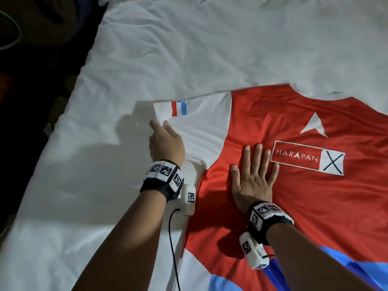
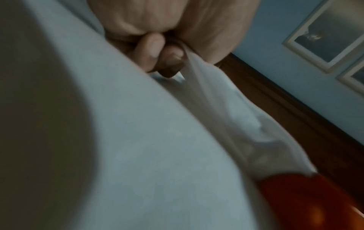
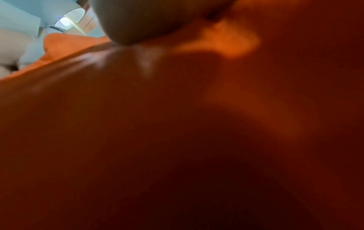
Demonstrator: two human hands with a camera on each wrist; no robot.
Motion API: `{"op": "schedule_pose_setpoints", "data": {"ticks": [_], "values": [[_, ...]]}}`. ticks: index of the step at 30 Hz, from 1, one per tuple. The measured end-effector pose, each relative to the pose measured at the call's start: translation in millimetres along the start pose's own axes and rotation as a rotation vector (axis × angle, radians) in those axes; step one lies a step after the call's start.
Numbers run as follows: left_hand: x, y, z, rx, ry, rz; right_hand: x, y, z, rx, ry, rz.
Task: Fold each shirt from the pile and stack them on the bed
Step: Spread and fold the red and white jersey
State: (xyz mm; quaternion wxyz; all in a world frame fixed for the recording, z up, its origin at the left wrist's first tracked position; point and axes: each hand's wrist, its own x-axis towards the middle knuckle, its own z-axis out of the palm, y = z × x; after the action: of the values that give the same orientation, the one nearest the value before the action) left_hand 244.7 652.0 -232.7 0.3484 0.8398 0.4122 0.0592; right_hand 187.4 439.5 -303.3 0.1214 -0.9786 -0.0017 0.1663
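Blue wall [image 2: 275, 51], 2 framed pictures [image 2: 327, 31] (blurred), dark wood trim [image 2: 295, 109].

The shirt [image 1: 283, 185] is a thin, smooth cloth with a slight sheen on its red body, its white sleeve [image 1: 201, 127] matt, and the printed logo [image 1: 307, 158] flat and crisp. Under it the bed sheet [image 1: 189, 49] is matt white cloth, softly creased. The wrist bands [image 1: 159, 187] look like black fabric carrying hard white plastic blocks.

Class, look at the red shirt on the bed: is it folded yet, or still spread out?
Spread out: the red shirt lies flat on the bed, print showing, white sleeve extended.
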Motion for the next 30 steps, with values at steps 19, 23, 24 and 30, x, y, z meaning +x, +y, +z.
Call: {"op": "schedule_pose_setpoints", "data": {"ticks": [19,23,24,30], "values": [[0.9,-2.8,27.3,0.846,-0.378,0.543,-1.2,10.9,-38.9,0.161,-0.126,-0.078],[-34.4,30.3,53.1,0.803,-0.482,0.959,-2.5,52.6,-79.3,0.207,0.014,-0.124],[-38.5,30.6,60.8,0.853,-0.565,1.011,-0.5,68.1,-84.6,0.174,0.024,-0.117],[-35.0,53.3,86.4,0.716,-0.305,0.613,28.7,151.8,-98.3,-0.032,0.039,-0.032]]}}
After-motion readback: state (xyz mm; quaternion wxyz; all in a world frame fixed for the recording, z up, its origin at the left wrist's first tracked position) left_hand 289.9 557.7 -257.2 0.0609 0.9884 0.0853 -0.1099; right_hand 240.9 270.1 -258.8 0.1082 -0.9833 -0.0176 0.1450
